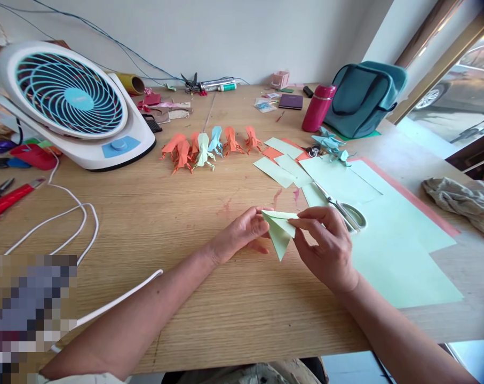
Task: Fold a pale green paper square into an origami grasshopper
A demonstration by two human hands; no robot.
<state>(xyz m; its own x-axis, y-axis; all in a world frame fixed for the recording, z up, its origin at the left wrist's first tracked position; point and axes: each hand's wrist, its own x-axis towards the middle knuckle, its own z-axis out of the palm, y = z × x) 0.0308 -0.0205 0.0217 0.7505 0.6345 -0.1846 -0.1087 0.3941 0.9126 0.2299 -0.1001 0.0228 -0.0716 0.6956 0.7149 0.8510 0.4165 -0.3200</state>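
Wooden surface, whitish wall behind as I watch remotely, pale green paper above the surface, folded triangular, flap along top, sharp tip downward, right hand with grip pinching its right side, left hand at left corner, its grip I cannot tell.

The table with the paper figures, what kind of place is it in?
Probably a paper-craft corner in a home or small workshop, though I can't tell which. Folded paper figures stand on the table, scissors lie on pale green sheets, and the right hand pinches a folded green piece.
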